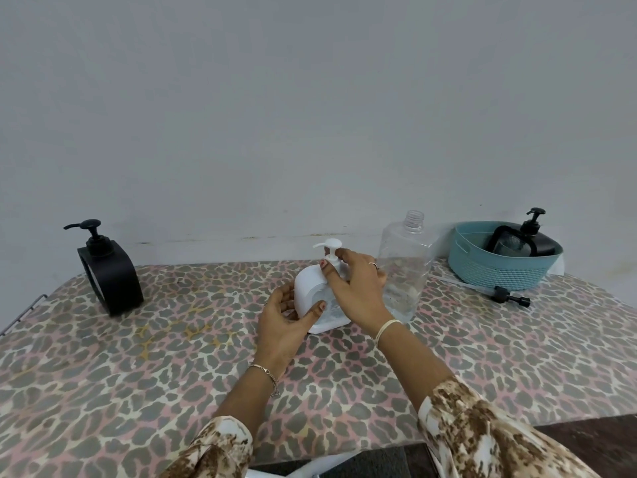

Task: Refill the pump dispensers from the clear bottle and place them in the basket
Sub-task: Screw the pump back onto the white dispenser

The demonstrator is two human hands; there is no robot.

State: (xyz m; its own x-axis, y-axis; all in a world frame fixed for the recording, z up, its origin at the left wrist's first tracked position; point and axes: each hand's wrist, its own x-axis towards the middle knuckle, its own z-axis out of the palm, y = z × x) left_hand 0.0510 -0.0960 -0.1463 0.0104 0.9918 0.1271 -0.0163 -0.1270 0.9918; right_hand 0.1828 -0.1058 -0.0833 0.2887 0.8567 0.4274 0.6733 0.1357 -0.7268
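White arched dispenser (305,288), leopard-print table (138,357)

White dispenser (305,288): smooth matt plastic. Just right of it, clear bottle (406,257): transparent glossy plastic, threaded at the neck. Farther right, basket (499,270): teal plastic, woven-look textured wall, smooth rim. Far left of the white dispenser, black dispenser (113,281): smooth matt black finish. Beneath the white dispenser, bench (138,374): matt printed cloth cover.
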